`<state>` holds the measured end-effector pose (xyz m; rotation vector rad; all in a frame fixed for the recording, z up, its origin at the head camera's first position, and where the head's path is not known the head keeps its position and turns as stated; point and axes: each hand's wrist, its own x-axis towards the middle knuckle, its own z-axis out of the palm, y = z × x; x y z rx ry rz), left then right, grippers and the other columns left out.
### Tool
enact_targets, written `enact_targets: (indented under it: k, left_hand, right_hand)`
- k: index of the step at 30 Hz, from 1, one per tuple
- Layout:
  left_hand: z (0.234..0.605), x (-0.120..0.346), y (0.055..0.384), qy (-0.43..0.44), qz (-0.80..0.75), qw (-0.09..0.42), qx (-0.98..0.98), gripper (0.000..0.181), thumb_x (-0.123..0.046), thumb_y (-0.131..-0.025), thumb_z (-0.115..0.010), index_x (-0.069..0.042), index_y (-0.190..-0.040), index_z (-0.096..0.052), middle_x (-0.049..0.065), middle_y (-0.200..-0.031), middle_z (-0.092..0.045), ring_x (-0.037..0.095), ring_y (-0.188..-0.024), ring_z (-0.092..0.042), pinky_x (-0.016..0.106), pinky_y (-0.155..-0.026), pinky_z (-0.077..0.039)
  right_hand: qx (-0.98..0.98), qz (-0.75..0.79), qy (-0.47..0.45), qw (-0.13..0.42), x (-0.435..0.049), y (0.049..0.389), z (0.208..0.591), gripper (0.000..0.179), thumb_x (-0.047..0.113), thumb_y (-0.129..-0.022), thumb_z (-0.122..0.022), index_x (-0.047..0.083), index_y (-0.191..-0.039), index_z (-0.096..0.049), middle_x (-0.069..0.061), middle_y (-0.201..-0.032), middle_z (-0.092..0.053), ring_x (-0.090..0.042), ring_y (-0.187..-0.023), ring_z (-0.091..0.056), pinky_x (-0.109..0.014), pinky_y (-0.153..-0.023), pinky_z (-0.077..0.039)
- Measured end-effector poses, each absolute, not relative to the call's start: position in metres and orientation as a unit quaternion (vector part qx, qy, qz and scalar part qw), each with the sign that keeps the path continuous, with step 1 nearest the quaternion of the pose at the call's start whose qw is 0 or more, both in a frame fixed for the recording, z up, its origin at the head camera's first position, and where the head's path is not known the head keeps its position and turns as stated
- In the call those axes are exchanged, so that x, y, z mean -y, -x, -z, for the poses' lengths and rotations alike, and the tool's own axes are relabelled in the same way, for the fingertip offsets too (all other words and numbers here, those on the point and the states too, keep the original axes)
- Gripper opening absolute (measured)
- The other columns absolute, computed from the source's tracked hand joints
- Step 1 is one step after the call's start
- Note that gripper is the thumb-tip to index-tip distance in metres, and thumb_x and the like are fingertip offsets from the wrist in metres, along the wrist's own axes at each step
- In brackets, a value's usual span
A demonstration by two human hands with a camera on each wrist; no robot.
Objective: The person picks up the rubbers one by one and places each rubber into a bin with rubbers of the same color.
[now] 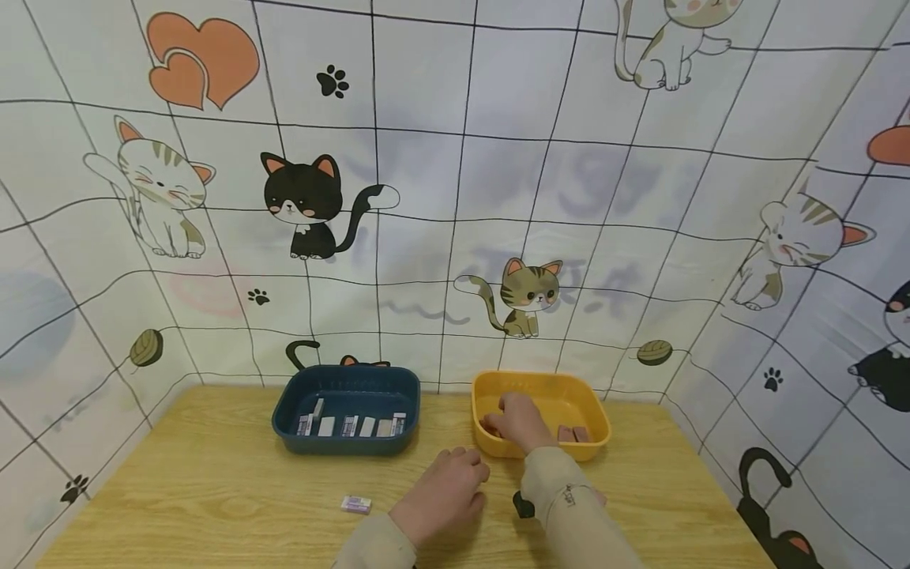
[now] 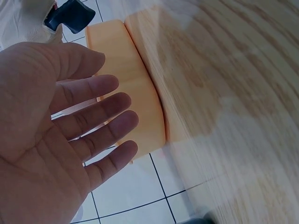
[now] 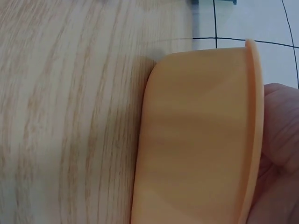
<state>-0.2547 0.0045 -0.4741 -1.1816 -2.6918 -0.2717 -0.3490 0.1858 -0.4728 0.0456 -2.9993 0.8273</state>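
My left hand (image 1: 449,491) is over the table in front of the yellow bin (image 1: 583,450). Its palm and relaxed fingers show bare in the left wrist view, holding nothing. My right hand (image 1: 522,423) reaches over the front rim into the left part of that bin, fingers pointing down. Small pinkish-brown blocks (image 1: 573,434) lie inside; some are at the right fingertips. In the right wrist view, the bin's wall (image 3: 201,130) hides those fingers, so I cannot tell whether they grip a block. A small white block with a purple-printed label (image 1: 355,504) lies on the table, left of my left hand.
A dark blue bin (image 1: 346,446) stands at the back left, holding several small white blocks (image 1: 367,427), some with printed labels. Both bins stand near the back edge of the wooden table (image 1: 213,490). A cat-patterned sheet (image 1: 419,174) rises behind and at both sides.
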Motion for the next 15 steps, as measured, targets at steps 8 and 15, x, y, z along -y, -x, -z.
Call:
enact_targets:
  k: [8,15]
  left_hand:
    - [0.473,-0.002,0.252,0.385,0.097,0.084,0.914,0.007,-0.021,-0.089,-0.076,-0.016,-0.094,-0.074,-0.007,-0.087,-0.058,0.011,-0.079,-0.051,0.03,-0.077,-0.048]
    - [0.473,0.012,0.252,0.367,0.095,0.07,0.923,0.014,-0.024,-0.09,-0.076,-0.015,-0.101,-0.075,-0.005,-0.095,-0.064,0.013,-0.087,-0.056,0.032,-0.082,-0.051]
  right_hand:
    - [0.969,-0.242,-0.023,0.03,-0.191,0.346,0.469,0.014,0.011,-0.095,-0.065,-0.001,-0.101,-0.068,-0.01,-0.091,-0.064,-0.022,-0.077,-0.057,-0.036,-0.069,-0.05]
    - [0.963,-0.262,-0.03,0.056,-0.196,0.332,0.459,0.022,0.011,-0.097,-0.062,-0.002,-0.112,-0.071,-0.015,-0.109,-0.072,-0.028,-0.094,-0.067,-0.045,-0.081,-0.057]
